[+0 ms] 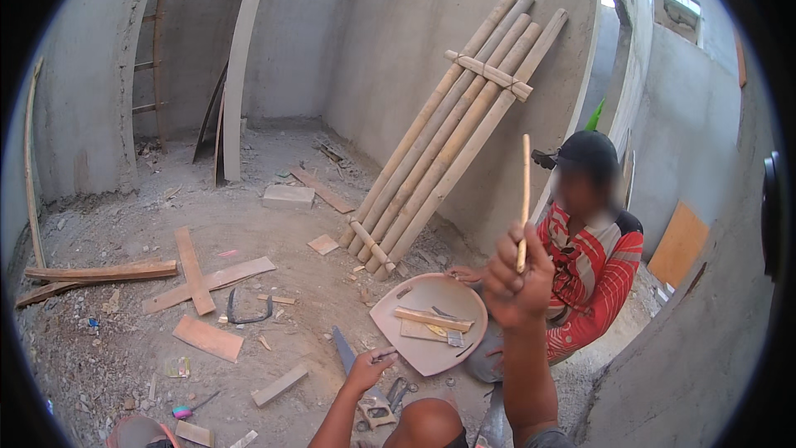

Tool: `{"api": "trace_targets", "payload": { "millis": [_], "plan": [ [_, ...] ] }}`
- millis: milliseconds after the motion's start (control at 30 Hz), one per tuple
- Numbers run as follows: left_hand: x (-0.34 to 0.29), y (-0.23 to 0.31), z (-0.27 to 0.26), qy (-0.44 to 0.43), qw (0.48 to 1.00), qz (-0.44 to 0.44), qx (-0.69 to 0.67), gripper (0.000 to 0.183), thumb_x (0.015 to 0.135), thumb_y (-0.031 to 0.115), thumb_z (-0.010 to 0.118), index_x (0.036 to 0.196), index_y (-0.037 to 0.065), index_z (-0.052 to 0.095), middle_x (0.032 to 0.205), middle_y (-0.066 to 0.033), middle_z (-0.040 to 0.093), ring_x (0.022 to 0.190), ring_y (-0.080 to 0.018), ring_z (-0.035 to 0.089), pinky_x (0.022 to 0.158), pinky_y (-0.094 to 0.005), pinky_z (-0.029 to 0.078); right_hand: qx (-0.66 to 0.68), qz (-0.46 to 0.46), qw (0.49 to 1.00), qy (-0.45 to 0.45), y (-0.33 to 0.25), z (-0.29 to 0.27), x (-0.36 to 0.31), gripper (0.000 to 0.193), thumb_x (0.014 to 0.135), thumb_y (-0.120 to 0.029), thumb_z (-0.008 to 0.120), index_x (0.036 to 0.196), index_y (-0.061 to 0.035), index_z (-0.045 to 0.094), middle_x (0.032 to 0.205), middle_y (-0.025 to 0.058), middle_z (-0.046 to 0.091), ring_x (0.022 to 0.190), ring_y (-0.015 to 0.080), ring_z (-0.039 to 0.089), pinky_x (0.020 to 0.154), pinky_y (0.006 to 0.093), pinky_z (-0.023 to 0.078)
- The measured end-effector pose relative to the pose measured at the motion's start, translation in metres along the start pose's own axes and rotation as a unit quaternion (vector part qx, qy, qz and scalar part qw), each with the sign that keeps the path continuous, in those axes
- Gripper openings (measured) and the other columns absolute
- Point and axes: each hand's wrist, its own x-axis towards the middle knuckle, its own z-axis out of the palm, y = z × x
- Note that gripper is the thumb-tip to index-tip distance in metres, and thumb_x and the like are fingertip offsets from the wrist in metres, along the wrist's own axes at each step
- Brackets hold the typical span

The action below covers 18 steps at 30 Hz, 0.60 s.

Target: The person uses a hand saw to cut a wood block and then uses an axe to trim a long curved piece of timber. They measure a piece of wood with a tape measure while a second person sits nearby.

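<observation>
Up front, right of centre — thin pale stick [526, 199], smooth, slightly bent, long axis near vert., gripped in R hand [514, 290]; L hand [365, 372] lower, farther from it, loosely open beside tan shield-shaped basin [421, 293] w/ rough wood strip [431, 318] inside — touching or not, can't tell. Gritty dirt [286, 340] below.

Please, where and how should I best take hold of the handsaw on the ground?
Probably by the pale handle, coming from the near side, beside the bent knee. The handle lies toward the wearer, while the blade points away, toward the upper left.
</observation>
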Motion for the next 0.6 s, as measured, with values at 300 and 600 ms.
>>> {"api": "trace_targets", "payload": {
  "millis": [300, 600],
  "plan": [
    [-0.011, 0.025, -0.003, 0.012, 0.999, 0.015, -0.028, 0.037, 0.098, 0.015, 0.070, 0.132, 0.000, 0.068, 0.117, -0.0070, 0.074, 0.102, -0.0090, 0.064, 0.092, -0.0258, 0.050, 0.036, 0.255, 0.965, 0.058, 0.106, -0.015, -0.108, 0.029, 0.112, -0.036, 0.038, 0.100, -0.0113, 0.050, 0.065, -0.0001, 0.040, 0.046, 0.0084, 0.032, 0.044, 0.0248, 0.029],
    [-0.018, 0.103, -0.020, 0.034, 0.952, 0.039, -0.302, 0.045, 0.108, 0.033, 0.054, 0.141, 0.003, 0.059, 0.125, -0.0093, 0.071, 0.106, -0.0144, 0.068, 0.094, -0.0305, 0.052, 0.112, 0.329, 0.934, 0.087, 0.139, -0.021, -0.142, 0.030, 0.111, -0.037, 0.035, 0.097, -0.0124, 0.045, 0.061, -0.0016, 0.035, 0.048, 0.0103, 0.034, 0.047, 0.0269, 0.033]
  ]
}}
